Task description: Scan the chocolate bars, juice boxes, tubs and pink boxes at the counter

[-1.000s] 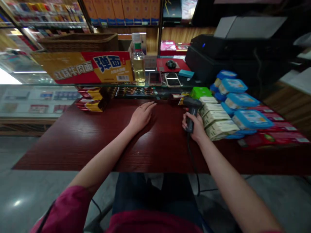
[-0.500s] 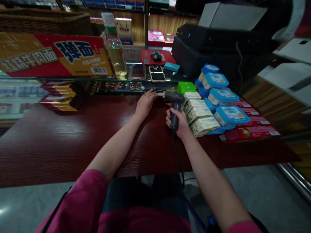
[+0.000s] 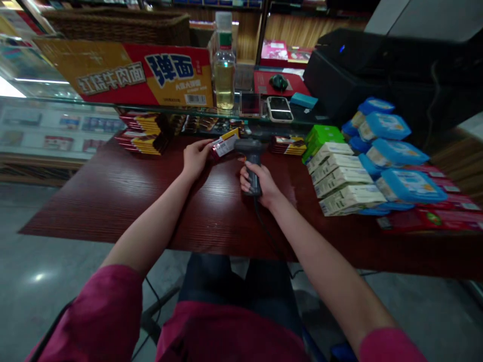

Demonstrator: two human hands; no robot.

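My left hand (image 3: 196,158) pinches the left end of a red and yellow snack packet (image 3: 224,146), which is tilted up off the counter with its pale printed side showing. In my right hand (image 3: 260,182) is a dark barcode scanner (image 3: 250,148), my fingers closed round its handle and its head close to the packet's right end. A cable runs down from the handle. Behind the scanner, to the right, lies a small stack of similar packets (image 3: 288,145). Another stack of these packets (image 3: 142,132) sits at the left rear of the counter.
Cream cartons (image 3: 345,177), a green pack (image 3: 322,138) and blue-lidded tubs (image 3: 409,183) crowd the right of the dark red counter (image 3: 151,201). A glass shelf behind carries a noodle carton (image 3: 128,75), a bottle (image 3: 225,75), a phone (image 3: 279,109) and a mouse (image 3: 278,82).
My left hand has taken a packet from the rear stack and moved left with it, lifting and tilting it. The scanner in my right hand now points at it. The view has shifted right.
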